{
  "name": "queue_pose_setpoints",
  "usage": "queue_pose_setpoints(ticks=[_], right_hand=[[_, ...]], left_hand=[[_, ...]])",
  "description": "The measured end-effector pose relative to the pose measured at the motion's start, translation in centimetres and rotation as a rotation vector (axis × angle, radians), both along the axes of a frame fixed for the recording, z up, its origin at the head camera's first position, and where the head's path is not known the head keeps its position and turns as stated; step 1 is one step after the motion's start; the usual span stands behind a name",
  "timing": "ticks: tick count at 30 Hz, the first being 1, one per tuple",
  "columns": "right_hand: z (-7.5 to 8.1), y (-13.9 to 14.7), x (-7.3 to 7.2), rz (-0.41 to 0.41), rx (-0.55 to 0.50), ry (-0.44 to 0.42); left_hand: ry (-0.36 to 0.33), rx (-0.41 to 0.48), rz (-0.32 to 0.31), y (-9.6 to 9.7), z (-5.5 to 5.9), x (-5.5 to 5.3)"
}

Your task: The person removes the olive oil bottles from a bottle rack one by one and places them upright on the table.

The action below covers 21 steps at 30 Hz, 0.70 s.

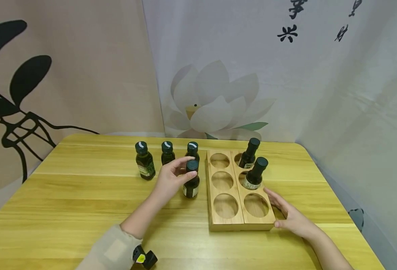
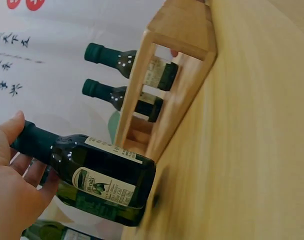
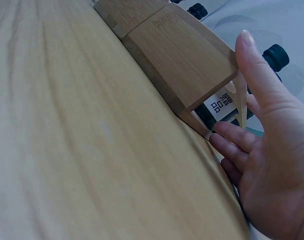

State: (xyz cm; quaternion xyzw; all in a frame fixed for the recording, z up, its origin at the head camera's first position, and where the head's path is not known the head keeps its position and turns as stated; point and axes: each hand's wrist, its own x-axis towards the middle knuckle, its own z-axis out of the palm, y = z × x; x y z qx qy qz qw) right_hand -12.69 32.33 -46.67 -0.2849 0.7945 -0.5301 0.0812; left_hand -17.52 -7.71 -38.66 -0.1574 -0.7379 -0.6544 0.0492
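Near the centre of the frame, the left hand [image 1: 170,176] pinches a dark bottle [image 1: 191,184] by its cap between thumb and fingers; whether its base touches the bench [image 1: 83,195] is hard to tell; three similar bottles [image 1: 145,162] stand beyond it, left of centre to middle; at lower right, the right hand [image 1: 291,217], loosely spread, has its fingers at the right side of a wooden rack [image 1: 226,222]; two green-capped bottles [image 1: 255,174] occupy its right column's far and middle holes.
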Motion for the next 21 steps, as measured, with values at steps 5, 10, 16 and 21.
queue_pose_setpoints(ticks=[5, 10, 16, 21], right_hand=[[0.2, -0.1, 0.1, 0.017, -0.015, 0.003], [0.3, -0.2, 0.1, 0.031, -0.02, 0.006], [0.3, -0.2, 0.2, 0.009, -0.014, -0.014], [0.3, -0.1, 0.2, 0.0, -0.006, -0.018]], left_hand=[[0.011, 0.004, 0.009, 0.0, -0.9, 0.0], [0.015, 0.017, 0.014, -0.1, -1.4, -0.1], [0.071, 0.012, 0.004, 0.0, -1.0, 0.1], [0.175, -0.01, 0.0, 0.4, 0.5, 0.3]])
